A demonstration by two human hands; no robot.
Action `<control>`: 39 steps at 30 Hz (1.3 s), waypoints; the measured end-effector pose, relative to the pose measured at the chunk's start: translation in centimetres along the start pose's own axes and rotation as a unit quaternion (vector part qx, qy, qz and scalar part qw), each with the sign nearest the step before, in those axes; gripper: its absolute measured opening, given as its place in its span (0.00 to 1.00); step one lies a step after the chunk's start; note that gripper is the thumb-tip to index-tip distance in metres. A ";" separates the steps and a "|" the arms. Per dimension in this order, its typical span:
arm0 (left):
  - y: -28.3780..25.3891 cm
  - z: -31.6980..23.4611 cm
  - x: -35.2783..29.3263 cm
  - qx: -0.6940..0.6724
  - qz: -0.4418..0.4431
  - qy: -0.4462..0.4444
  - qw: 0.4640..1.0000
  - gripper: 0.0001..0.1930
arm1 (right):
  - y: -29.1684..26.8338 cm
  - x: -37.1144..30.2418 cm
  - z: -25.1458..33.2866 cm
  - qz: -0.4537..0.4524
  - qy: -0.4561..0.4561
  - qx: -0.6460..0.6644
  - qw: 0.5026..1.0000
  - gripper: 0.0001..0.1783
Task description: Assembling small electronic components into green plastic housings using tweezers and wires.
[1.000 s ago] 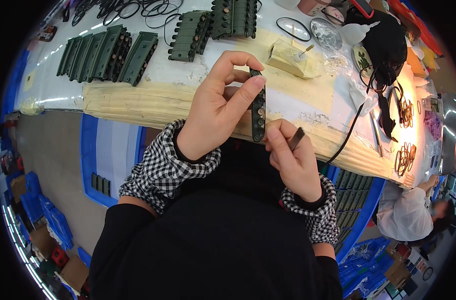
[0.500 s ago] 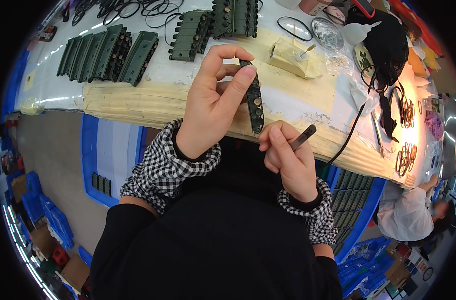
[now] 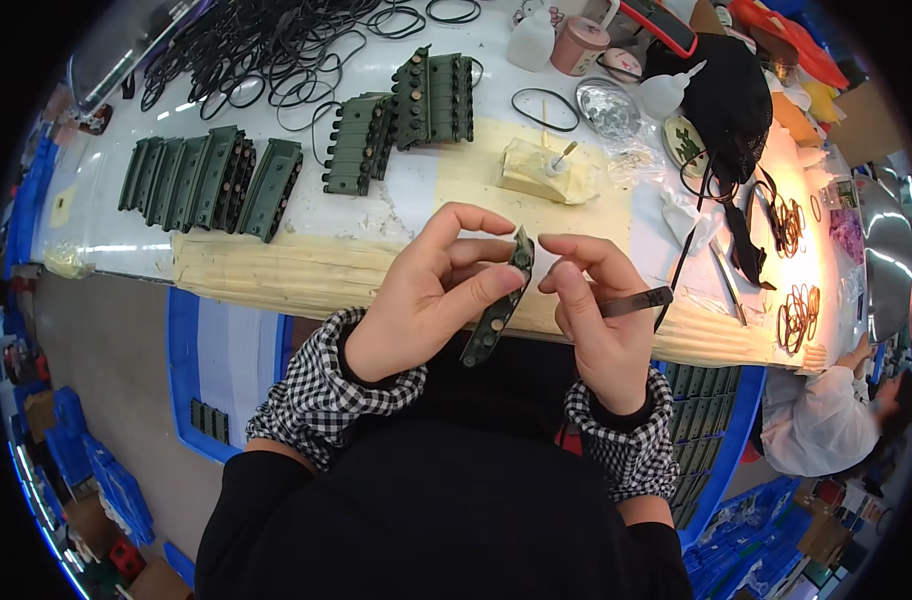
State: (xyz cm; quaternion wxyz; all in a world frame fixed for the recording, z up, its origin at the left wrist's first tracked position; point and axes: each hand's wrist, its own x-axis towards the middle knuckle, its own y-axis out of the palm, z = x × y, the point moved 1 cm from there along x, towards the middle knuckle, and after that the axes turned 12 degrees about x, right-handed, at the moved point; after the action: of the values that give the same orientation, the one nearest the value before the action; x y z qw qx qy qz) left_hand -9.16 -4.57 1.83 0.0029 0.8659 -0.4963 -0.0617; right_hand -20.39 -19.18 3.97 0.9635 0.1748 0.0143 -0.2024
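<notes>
Green strip [image 3: 492, 328]: where?
– Pinched in the left hand [image 3: 408, 308], at its three o'clock, lower end toward seven.
– Right hand [image 3: 608, 335]?
– Holding a dark flat tool [image 3: 638, 302], at the strip's three o'clock.

White worktable [image 3: 101, 218] extending beyond and to both sides of the grip, its near edge faced with a wrinkled pale-yellow covering [image 3: 286, 275]. Warm light [image 3: 808, 270] falls on the tabletop well right of the grip — white elsewhere. Left of and below the grip lies grey floor [image 3: 106, 340], with blue crates [image 3: 116, 480] and cardboard boxes [image 3: 161, 580] farther down. Bright light strips [image 3: 50, 540] curve along the lower-left margin — more blue crates [image 3: 741, 560] are piled lower right.
</notes>
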 end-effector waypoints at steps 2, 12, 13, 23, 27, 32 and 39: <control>0.2 -0.3 0.1 -0.050 0.027 0.001 0.998 0.14 | -0.7 0.8 1.1 0.072 0.026 -0.029 0.997 0.12; -0.8 0.6 0.7 -0.121 0.229 -0.049 0.965 0.09 | -2.3 2.3 2.2 0.225 0.151 -0.081 0.959 0.07; -0.9 0.4 0.5 -0.110 0.232 -0.057 0.965 0.09 | -2.2 2.1 2.2 0.232 0.122 -0.100 0.960 0.07; -1.3 -3.1 0.4 0.215 0.032 0.055 0.974 0.11 | -1.8 0.8 0.2 0.074 0.032 -0.069 0.994 0.08; -1.0 -2.7 0.2 0.374 -0.104 0.193 0.901 0.14 | -1.2 1.1 -0.2 0.076 -0.007 -0.041 0.996 0.09; -0.7 -2.7 -0.3 0.500 -0.178 0.259 0.807 0.16 | -1.1 1.3 -0.6 0.091 -0.018 -0.042 0.995 0.10; -0.2 -1.9 -0.6 0.483 -0.244 0.286 0.791 0.15 | 0.0 1.2 -1.0 0.088 -0.030 -0.062 0.994 0.09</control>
State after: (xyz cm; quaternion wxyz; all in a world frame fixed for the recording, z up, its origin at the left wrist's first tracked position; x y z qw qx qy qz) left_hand -9.06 -4.03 3.74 -0.2894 0.8245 -0.2105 0.4383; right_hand -19.26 -19.31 2.95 0.9865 0.1094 -0.0172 -0.1204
